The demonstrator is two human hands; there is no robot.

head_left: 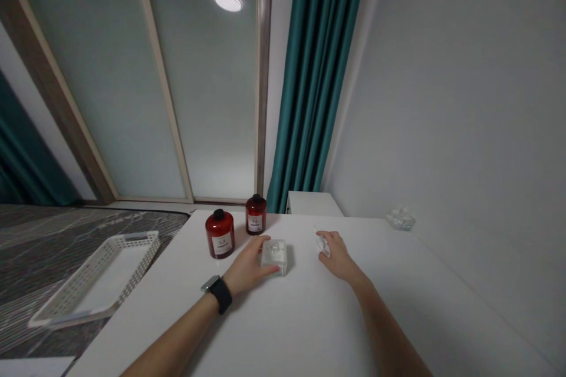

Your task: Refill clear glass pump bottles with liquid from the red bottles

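Note:
My left hand (pixel 247 265), with a dark watch on its wrist, grips a clear square container (pixel 274 254) from its left side, thumb in front and fingers behind. The container stands on the white table (pixel 300 318). To the right, my right hand (pixel 338 256) pinches a small, whitish see-through crumpled piece (pixel 323 244) just above the tabletop; its exact kind is too small to tell. Two dark red bottles with black caps and white labels stand near the left hand: a larger bottle (pixel 220 235) and a smaller bottle (pixel 256 215) farther back.
A clear crumpled or faceted object (pixel 400 219) lies at the back right by the wall. A white perforated basket (pixel 145 256) sits left of the table, lower down. Behind the table are a white cabinet (pixel 315 204), a teal curtain (pixel 316 82) and frosted sliding doors (pixel 212 100).

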